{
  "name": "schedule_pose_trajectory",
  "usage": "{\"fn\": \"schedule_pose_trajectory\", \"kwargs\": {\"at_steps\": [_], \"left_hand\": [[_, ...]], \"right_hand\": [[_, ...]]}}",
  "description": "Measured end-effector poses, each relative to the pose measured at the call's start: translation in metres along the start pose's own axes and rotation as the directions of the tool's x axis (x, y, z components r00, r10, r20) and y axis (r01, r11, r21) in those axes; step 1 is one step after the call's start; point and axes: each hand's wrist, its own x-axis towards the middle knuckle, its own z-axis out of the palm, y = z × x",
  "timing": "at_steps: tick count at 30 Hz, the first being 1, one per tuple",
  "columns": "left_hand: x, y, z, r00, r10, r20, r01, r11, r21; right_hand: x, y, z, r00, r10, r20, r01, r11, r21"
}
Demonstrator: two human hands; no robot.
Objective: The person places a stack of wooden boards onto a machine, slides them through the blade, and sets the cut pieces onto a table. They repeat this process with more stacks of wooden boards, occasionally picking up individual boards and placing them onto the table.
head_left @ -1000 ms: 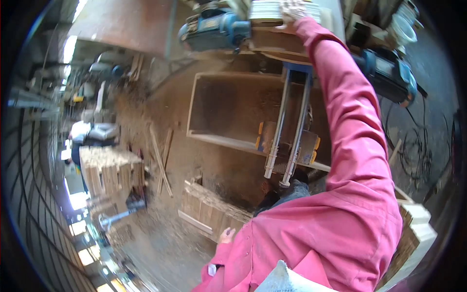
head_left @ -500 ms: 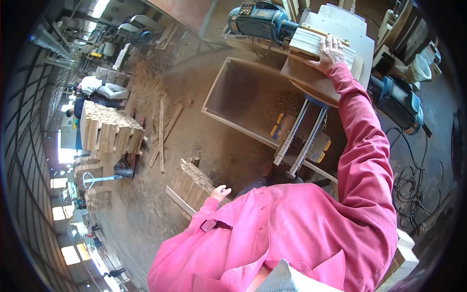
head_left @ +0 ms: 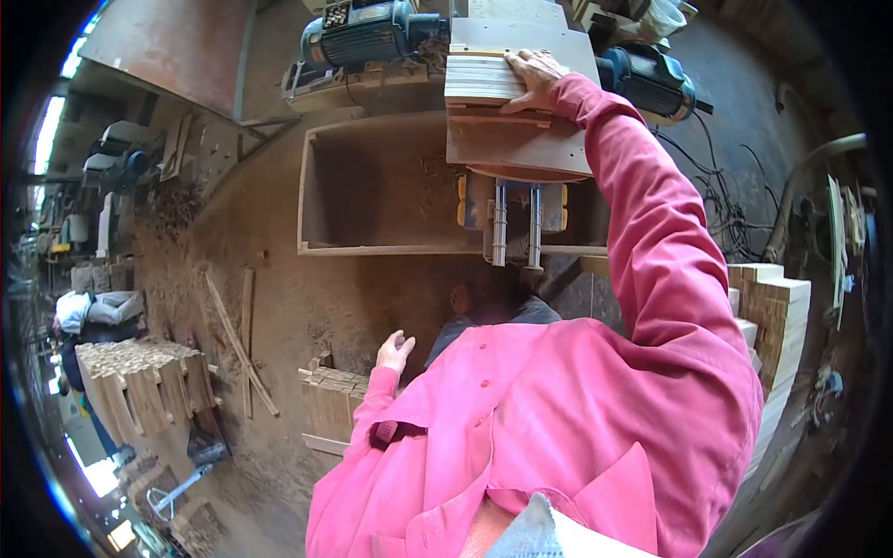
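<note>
- The right hand lies flat on the bundle of slats. Its grip is a press from above, with the fingers spread over the top slat and not closed round the bundle.
- The bundle sits on the machine's tabletop, between the two motors, with its edges squared.
- Pressed only from the top, the slats could slide over one another and fan out, and the lower ones may slip loose.
- The fingers reach close to the bundle's far edge. If a cutter works there (none shows), a slip would probably carry them toward it.
- The pink sleeve hangs just beside the right motor, so loose cloth could catch on it.
- The cables and the loose strips on the floor could trip a foot.
- The left hand hangs empty, its grip wide, just above a low stack of boards.
- Counts:
  - two blue motors, the left motor being the other
  - one bundle, its slats too thin to count
  - two steel rails under the tabletop
  - one open wooden box
  - one pile of blocks at the right
  - one co-worker bent by a pallet pile
</note>
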Motion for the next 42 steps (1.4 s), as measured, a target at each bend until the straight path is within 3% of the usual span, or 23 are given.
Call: {"fn": "schedule_pose_trajectory", "kwargs": {"at_steps": [2, 3, 4, 7, 8, 10, 11, 13, 14, 16, 18, 20, 21, 22, 23, 26, 29, 33, 34, 36, 38, 39, 42], "left_hand": [[0.012, 0.012, -0.012, 0.993, 0.116, -0.021, -0.116, 0.993, 0.003], [0.014, 0.029, -0.019, 0.983, 0.179, -0.049, -0.18, 0.983, -0.022], [0.01, 0.054, -0.026, 0.968, 0.239, -0.075, -0.243, 0.969, -0.04], [0.011, 0.125, -0.031, 0.894, 0.436, -0.103, -0.44, 0.811, -0.386], [0.006, 0.158, -0.032, 0.859, 0.504, -0.088, -0.489, 0.759, -0.43], [-0.029, 0.241, -0.035, 0.746, 0.664, -0.044, -0.635, 0.691, -0.346], [-0.029, 0.268, -0.025, 0.66, 0.752, -0.009, -0.677, 0.589, -0.44], [-0.033, 0.311, 0.003, 0.567, 0.82, 0.075, -0.621, 0.486, -0.615], [-0.051, 0.337, 0.019, 0.584, 0.799, 0.141, -0.595, 0.54, -0.596], [-0.087, 0.373, 0.061, 0.486, 0.832, 0.268, -0.587, 0.537, -0.606], [-0.11, 0.396, 0.113, 0.465, 0.786, 0.407, -0.549, 0.617, -0.564], [-0.101, 0.394, 0.171, 0.502, 0.675, 0.541, -0.462, 0.738, -0.491], [-0.107, 0.393, 0.198, 0.628, 0.461, 0.627, -0.2, 0.874, -0.442], [-0.085, 0.387, 0.232, 0.407, 0.548, 0.731, -0.197, 0.834, -0.516], [-0.087, 0.384, 0.266, 0.413, 0.507, 0.756, -0.078, 0.847, -0.526], [-0.115, 0.391, 0.338, 0.383, 0.508, 0.771, -0.212, 0.861, -0.462], [-0.118, 0.407, 0.39, 0.297, 0.446, 0.844, -0.156, 0.895, -0.418], [-0.091, 0.434, 0.458, 0.251, 0.382, 0.889, 0.057, 0.911, -0.408], [-0.082, 0.441, 0.475, 0.324, 0.425, 0.845, 0.003, 0.893, -0.45], [-0.092, 0.481, 0.502, 0.216, 0.367, 0.905, -0.028, 0.929, -0.37], [-0.06, 0.512, 0.543, 0.185, 0.314, 0.931, -0.164, 0.944, -0.285], [-0.1, 0.534, 0.546, 0.208, 0.244, 0.947, -0.188, 0.96, -0.206], [-0.045, 0.562, 0.628, 0.093, 0.236, 0.967, -0.432, 0.885, -0.174]], "right_hand": [[-0.004, -0.016, -0.006, 0.998, 0.061, 0.036, -0.062, 0.998, 0.034], [-0.008, -0.018, 0.001, 0.99, -0.009, -0.137, 0.011, 1.0, 0.01], [-0.014, -0.025, -0.005, 0.99, 0.005, -0.144, -0.003, 1.0, 0.014], [-0.049, -0.059, -0.035, 0.932, -0.006, -0.363, 0.038, 0.996, 0.081], [-0.051, -0.059, -0.021, 0.844, -0.025, -0.536, 0.081, 0.993, 0.08], [-0.104, -0.1, -0.051, 0.84, 0.128, -0.527, -0.004, 0.973, 0.231], [-0.116, -0.107, -0.031, 0.741, 0.167, -0.651, -0.022, 0.974, 0.224], [-0.171, -0.125, 0.002, 0.66, 0.447, -0.603, 0.11, 0.737, 0.667], [-0.199, -0.133, 0.016, 0.693, 0.558, -0.457, 0.137, 0.52, 0.843], [-0.269, -0.156, 0.019, 0.748, 0.649, -0.143, 0.131, 0.067, 0.989], [-0.338, -0.164, 0.031, 0.691, 0.723, 0.012, 0.146, -0.156, 0.977], [-0.39, -0.161, 0.069, 0.558, 0.822, 0.117, 0.059, -0.18, 0.982], [-0.418, -0.158, 0.081, 0.497, 0.853, 0.161, 0.004, -0.187, 0.982], [-0.443, -0.154, 0.089, 0.432, 0.88, 0.198, -0.046, -0.198, 0.979], [-0.466, -0.149, 0.097, 0.397, 0.891, 0.221, -0.02, -0.232, 0.972], [-0.525, -0.134, 0.107, 0.276, 0.936, 0.219, 0.07, -0.247, 0.967], [-0.569, -0.109, 0.104, 0.281, 0.932, 0.23, 0.059, -0.256, 0.965], [-0.605, -0.072, 0.102, 0.158, 0.977, 0.144, -0.138, -0.122, 0.983], [-0.609, -0.068, 0.102, 0.133, 0.984, 0.118, -0.189, -0.092, 0.978], [-0.628, -0.075, 0.111, 0.084, 0.995, 0.058, -0.244, -0.036, 0.969], [-0.66, -0.088, 0.126, 0.097, 0.995, -0.033, -0.327, 0.063, 0.943], [-0.678, -0.098, 0.135, 0.076, 0.997, 0.033, -0.3, -0.009, 0.954], [-0.743, -0.142, 0.184, -0.007, 0.959, 0.282, -0.357, -0.266, 0.895]]}}
